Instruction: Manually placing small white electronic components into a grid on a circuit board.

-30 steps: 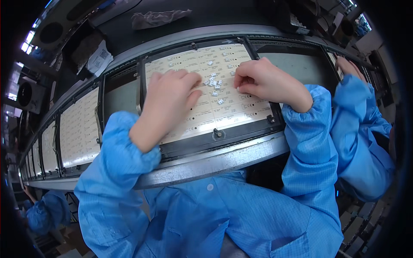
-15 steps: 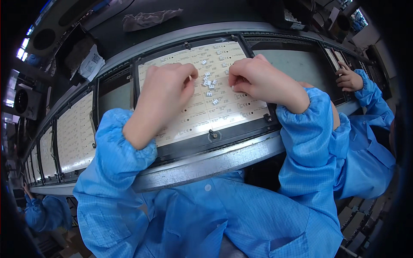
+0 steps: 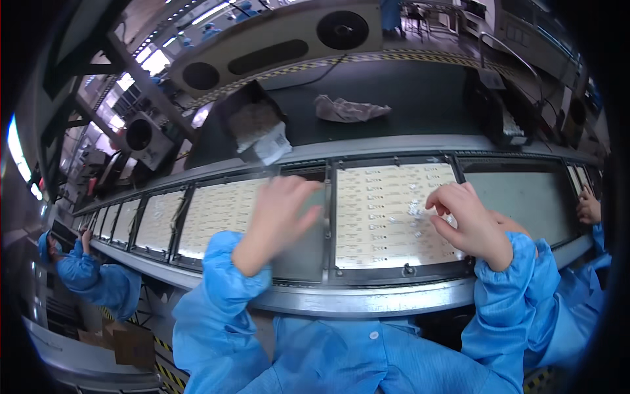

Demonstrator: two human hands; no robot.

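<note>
A pale circuit-board panel (image 3: 355, 257), printed in rows, lies in a black frame on the line before me. Loose small white connectors (image 3: 415, 209) are heaped on its right half, with a few apart from the heap. My right hand (image 3: 467, 220) hovers over the panel's right side beside them, its thumb and forefinger apart and nothing visible between them. To the left, my left hand (image 3: 281, 213) is over the gap between this panel and the neighbouring panel (image 3: 213, 210). Motion blurs it, but the thumb stands away from the fingers and no held thing shows.
More framed panels (image 3: 159, 220) run off leftward. A metal rail (image 3: 367, 301) borders the near side. Beyond the line are a dark bin (image 3: 252, 121) with a white paper, a crumpled cloth (image 3: 351, 110) and a black box (image 3: 502, 121). A co-worker's hand (image 3: 588, 207) is at far right.
The view has tilted up and swung left. My left hand has moved off the panel to its left. My right hand's fingers have parted and stay near the white connectors.
</note>
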